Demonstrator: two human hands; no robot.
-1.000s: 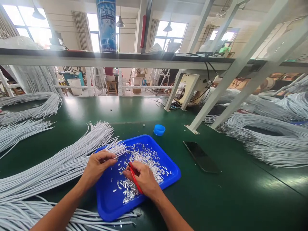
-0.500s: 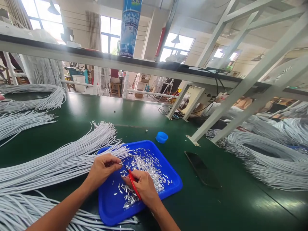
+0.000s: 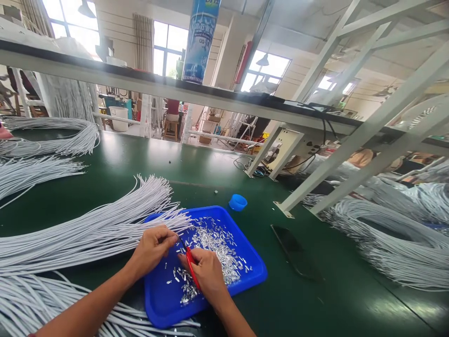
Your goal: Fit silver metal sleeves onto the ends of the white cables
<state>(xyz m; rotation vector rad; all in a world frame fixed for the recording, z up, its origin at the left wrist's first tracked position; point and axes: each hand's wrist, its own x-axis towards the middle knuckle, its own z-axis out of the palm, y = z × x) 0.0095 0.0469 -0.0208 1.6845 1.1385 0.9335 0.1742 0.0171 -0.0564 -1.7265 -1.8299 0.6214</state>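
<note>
My right hand (image 3: 207, 274) is closed around red-handled pliers (image 3: 191, 266), their dark, narrow jaws pointing up and left over the blue tray (image 3: 257, 275). At the jaws' tip, the thumb and forefinger of my left hand (image 3: 154, 245) are pinched on what looks like the end of a white wire; the fingers hide most of it. Small shiny metal terminals (image 3: 217, 248) lie scattered and heaped in the tray. Beside and behind my left hand runs a thick bundle of white wires (image 3: 105, 220), its cut ends resting over the tray's far left edge.
More white wires (image 3: 42, 299) lie at the front left, with other bundles (image 3: 52, 135) farther back. A blue cap (image 3: 238, 202) and a dark phone (image 3: 294, 252) lie right of the tray. Metal frame legs (image 3: 315, 145) and coiled wires (image 3: 393, 238) stand farther right. A spray can (image 3: 199, 44) tops the shelf.
The view has shifted slightly, moving the background a little to the right. My hands keep nearly the same grip, the pliers held a bit more upright near my left fingertips.
</note>
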